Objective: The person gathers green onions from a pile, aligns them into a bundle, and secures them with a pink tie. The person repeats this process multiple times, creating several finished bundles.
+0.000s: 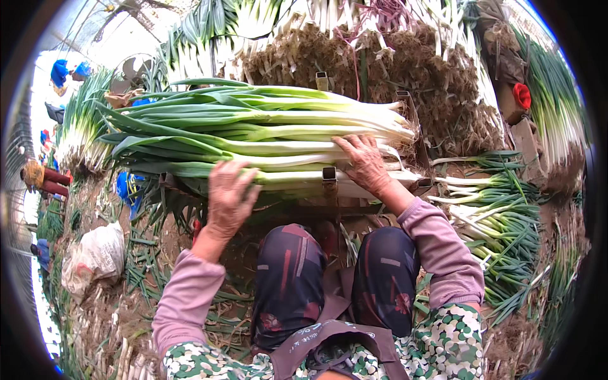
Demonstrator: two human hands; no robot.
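Note:
A thick pile of green onions (278,117) lies crosswise in a metal rack (330,183) before my knees, leafy ends to the left and white root ends to the right. My left hand (229,195) rests on the near side of the pile, where green turns to pale stalk, its fingers spread. Across the white stalks nearer the roots lies my right hand (366,161), fingers stretched out over them. Neither hand wraps round a stalk. The undersides of both palms are hidden.
Behind the rack stands a tall stack of onions with brown roots (354,63). Loose onions (500,234) lie on the ground to the right. A white sack (95,259) sits at left among leaf scraps. Another person (45,177) is at the far left.

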